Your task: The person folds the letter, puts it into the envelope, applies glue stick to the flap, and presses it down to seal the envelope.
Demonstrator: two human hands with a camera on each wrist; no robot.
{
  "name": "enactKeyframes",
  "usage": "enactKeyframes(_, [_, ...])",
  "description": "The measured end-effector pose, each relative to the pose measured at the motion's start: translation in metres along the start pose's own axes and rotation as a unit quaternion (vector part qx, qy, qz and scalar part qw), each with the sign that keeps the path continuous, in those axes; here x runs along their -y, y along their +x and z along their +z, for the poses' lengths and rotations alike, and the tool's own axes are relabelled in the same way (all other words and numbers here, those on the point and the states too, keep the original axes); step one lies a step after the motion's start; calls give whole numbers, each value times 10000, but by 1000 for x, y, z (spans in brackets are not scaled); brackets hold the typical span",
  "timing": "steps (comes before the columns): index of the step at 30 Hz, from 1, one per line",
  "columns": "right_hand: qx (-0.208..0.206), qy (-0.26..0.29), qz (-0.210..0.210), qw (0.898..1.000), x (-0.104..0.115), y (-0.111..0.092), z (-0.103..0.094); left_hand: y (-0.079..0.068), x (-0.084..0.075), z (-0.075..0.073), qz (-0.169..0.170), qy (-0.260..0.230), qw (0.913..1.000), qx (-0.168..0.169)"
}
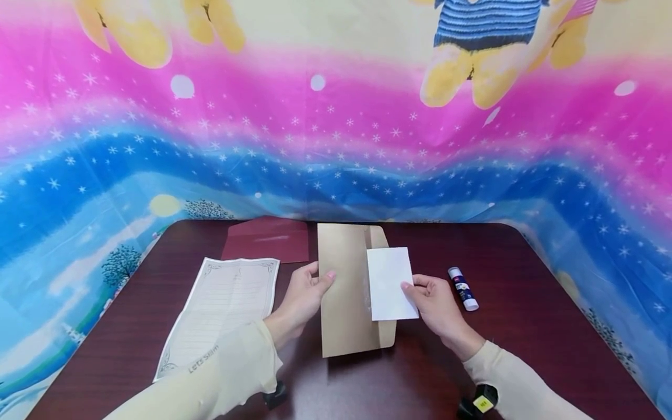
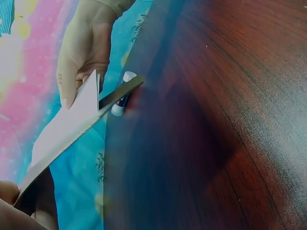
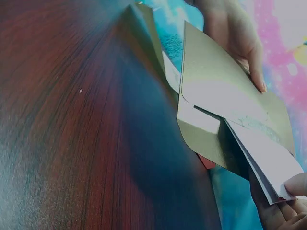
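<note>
My left hand (image 1: 300,296) grips a brown kraft envelope (image 1: 342,291) by its left edge, thumb on the front, and holds it up over the table. The envelope's flap (image 1: 387,338) is unfolded toward the right. Between thumb and fingers my right hand (image 1: 437,302) pinches a folded white paper (image 1: 392,284) at its right edge. The paper overlaps the flap, its left edge right at the envelope's mouth. In the right wrist view, the layers of the folded paper (image 3: 266,155) show, with their far end at the opening of the envelope (image 3: 216,72).
A glue stick (image 1: 463,289) lies on the dark wooden table (image 1: 525,338) to the right of my right hand. Left of the envelope lies a bordered, lined letter sheet (image 1: 226,303). Behind it is a dark red envelope (image 1: 268,240). A printed cloth (image 1: 336,128) hangs behind the table.
</note>
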State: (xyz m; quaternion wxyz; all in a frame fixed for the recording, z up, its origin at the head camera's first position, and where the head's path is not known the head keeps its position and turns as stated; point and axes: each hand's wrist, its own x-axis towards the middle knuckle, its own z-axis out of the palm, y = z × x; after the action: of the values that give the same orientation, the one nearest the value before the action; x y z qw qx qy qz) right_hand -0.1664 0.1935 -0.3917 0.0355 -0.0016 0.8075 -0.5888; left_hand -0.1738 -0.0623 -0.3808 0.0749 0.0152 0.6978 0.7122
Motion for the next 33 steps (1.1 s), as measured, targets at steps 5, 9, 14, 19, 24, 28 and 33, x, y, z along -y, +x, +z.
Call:
enactKeyframes(5, [38, -104, -132, 9999, 2, 0, 1, 0, 0, -1, 33, 76, 10000, -21])
enactKeyframes(9, [375, 47, 59, 9993, 2, 3, 0, 0, 2, -4, -60, -36, 10000, 62])
enactKeyframes(14, [631, 253, 237, 9974, 2, 3, 3, 2, 4, -5, -105, -241, 9991, 331])
enactKeyframes(19, [678, 246, 102, 9973, 6, 0, 9, 1, 6, -1, 5, -213, 9990, 384])
enactKeyframes(24, [905, 500, 121, 9946, 11, -5, 14, -2, 7, 3, 22, -82, 9996, 257])
enactKeyframes(28, [1059, 603, 69, 9925, 15, -8, 19, -4, 8, 5, 81, -106, 9995, 273])
enactKeyframes(33, [1068, 778, 250, 9909, 19, -9, 22, -5, 7, 7, 139, -189, 9995, 231])
